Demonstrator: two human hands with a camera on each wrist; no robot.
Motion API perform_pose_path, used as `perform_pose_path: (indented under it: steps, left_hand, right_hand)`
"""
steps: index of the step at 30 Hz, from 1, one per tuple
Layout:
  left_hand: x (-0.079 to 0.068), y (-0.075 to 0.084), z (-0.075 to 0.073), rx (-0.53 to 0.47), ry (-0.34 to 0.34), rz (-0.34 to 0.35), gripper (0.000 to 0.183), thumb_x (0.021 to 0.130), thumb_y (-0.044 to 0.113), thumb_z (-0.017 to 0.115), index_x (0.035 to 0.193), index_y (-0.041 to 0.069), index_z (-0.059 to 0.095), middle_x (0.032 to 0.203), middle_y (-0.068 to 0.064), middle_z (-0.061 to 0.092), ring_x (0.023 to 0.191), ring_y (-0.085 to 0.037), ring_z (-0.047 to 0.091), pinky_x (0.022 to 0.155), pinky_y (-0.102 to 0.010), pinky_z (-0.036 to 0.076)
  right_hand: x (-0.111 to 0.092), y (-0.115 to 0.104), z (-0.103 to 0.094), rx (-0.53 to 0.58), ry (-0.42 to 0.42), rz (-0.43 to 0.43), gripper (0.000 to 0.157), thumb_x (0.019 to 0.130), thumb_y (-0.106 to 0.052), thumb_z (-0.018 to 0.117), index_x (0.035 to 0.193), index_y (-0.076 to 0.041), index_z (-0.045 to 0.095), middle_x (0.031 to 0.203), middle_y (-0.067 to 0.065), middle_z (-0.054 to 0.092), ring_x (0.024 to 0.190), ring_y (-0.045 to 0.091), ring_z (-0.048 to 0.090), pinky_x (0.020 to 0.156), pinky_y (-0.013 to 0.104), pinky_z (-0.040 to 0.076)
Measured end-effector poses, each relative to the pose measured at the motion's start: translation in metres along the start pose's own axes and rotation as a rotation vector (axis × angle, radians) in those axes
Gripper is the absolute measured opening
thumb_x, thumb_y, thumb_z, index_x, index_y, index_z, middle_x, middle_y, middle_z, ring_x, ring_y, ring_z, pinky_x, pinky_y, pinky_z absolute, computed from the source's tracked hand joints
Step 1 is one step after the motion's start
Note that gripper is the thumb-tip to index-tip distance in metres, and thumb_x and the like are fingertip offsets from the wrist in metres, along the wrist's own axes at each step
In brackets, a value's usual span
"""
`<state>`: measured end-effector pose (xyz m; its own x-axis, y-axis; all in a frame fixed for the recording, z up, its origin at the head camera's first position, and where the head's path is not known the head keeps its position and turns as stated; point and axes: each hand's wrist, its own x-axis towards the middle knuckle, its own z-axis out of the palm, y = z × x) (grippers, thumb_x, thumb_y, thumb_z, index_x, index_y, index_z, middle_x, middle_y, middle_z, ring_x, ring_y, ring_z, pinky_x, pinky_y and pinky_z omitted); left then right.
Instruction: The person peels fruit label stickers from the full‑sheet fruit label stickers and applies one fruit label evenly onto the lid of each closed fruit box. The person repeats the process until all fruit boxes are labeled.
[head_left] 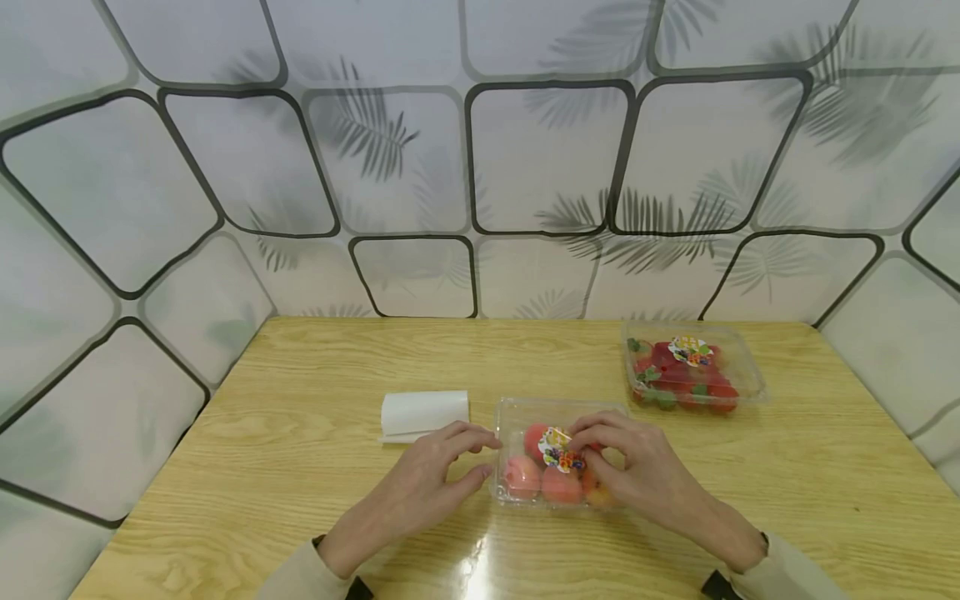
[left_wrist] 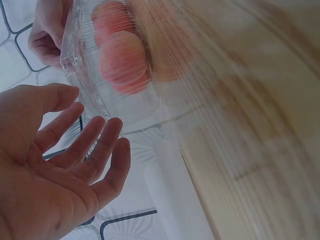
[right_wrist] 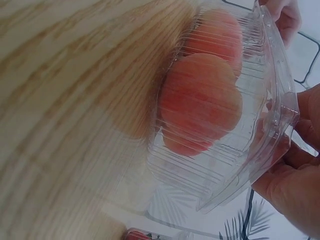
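A clear plastic clamshell box (head_left: 517,408) of peaches (head_left: 561,485) sits on the table, its lid down. A colourful fruit sticker (head_left: 557,454) lies on the lid. My right hand (head_left: 637,458) is over the lid's right half, thumb and fingertips curled together and pinching at the sticker's right edge. In the right wrist view, the curled fingers (right_wrist: 300,155) stay above the lid beside the peaches (right_wrist: 200,95). At the box's left side, my left hand (head_left: 431,471) has loosely bent, spread fingers. The left wrist view shows that palm (left_wrist: 50,185) with nothing in it.
A second clear box (head_left: 750,387) of strawberries (head_left: 678,379), with a similar sticker (head_left: 692,351), stands at the back right. Behind my left hand lies a white paper roll (head_left: 423,411). The wooden table (head_left: 315,367) ends at a patterned wall (head_left: 540,158).
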<state>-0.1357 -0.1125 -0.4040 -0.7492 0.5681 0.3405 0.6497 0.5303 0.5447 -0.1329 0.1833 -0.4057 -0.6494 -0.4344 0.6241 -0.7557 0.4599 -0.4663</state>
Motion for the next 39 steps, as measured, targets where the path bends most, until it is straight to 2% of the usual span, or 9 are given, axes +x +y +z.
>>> perform_pose_path:
  steps: [8, 15, 25, 33, 39]
  left_hand:
    - [-0.0001, 0.0007, -0.0003, -0.005, -0.004, -0.005, 0.026, 0.097, 0.018, 0.071, 0.123, 0.016, 0.070, 0.123, 0.004, 0.071, 0.104, -0.018, 0.071, 0.082, -0.031, 0.058]
    - [0.0002, 0.0008, -0.0006, -0.007, -0.014, -0.014, 0.026, 0.097, 0.018, 0.070, 0.123, 0.016, 0.070, 0.124, 0.003, 0.070, 0.104, -0.018, 0.071, 0.081, -0.032, 0.058]
    - [-0.0008, 0.0004, -0.0009, -0.014, -0.013, -0.003, 0.026, 0.098, 0.018, 0.070, 0.124, 0.016, 0.070, 0.125, 0.003, 0.070, 0.103, -0.018, 0.070, 0.080, -0.030, 0.058]
    - [-0.0004, 0.0001, -0.0002, -0.022, -0.023, -0.011, 0.027, 0.098, 0.018, 0.070, 0.125, 0.016, 0.069, 0.125, 0.003, 0.069, 0.104, -0.018, 0.070, 0.080, -0.031, 0.058]
    - [-0.0004, 0.0007, -0.0001, -0.023, -0.019, -0.016, 0.027, 0.098, 0.018, 0.070, 0.125, 0.017, 0.070, 0.125, 0.004, 0.070, 0.104, -0.018, 0.071, 0.083, -0.033, 0.059]
  right_hand:
    - [0.0006, -0.0004, 0.0001, -0.029, 0.002, 0.001, 0.035, 0.076, 0.016, 0.077, 0.089, -0.017, 0.075, 0.101, 0.000, 0.074, 0.088, 0.014, 0.070, 0.067, 0.014, 0.051]
    - [0.0000, -0.0014, -0.0005, -0.041, 0.008, -0.001, 0.035, 0.077, 0.016, 0.077, 0.091, -0.016, 0.075, 0.102, 0.000, 0.074, 0.088, 0.013, 0.071, 0.070, 0.012, 0.051]
    - [-0.0003, 0.0005, -0.0009, -0.108, 0.005, -0.024, 0.033, 0.075, 0.016, 0.078, 0.089, -0.014, 0.075, 0.101, 0.002, 0.075, 0.088, 0.017, 0.071, 0.068, 0.017, 0.054]
    - [-0.0003, 0.0029, -0.0015, -0.183, -0.036, -0.033, 0.025, 0.077, 0.013, 0.078, 0.094, -0.007, 0.080, 0.105, 0.003, 0.072, 0.094, 0.018, 0.068, 0.075, 0.010, 0.052]
    - [0.0006, 0.0032, -0.0011, -0.239, -0.044, -0.063, 0.026, 0.076, 0.012, 0.079, 0.096, -0.004, 0.080, 0.106, 0.003, 0.073, 0.096, 0.018, 0.064, 0.073, 0.025, 0.058]
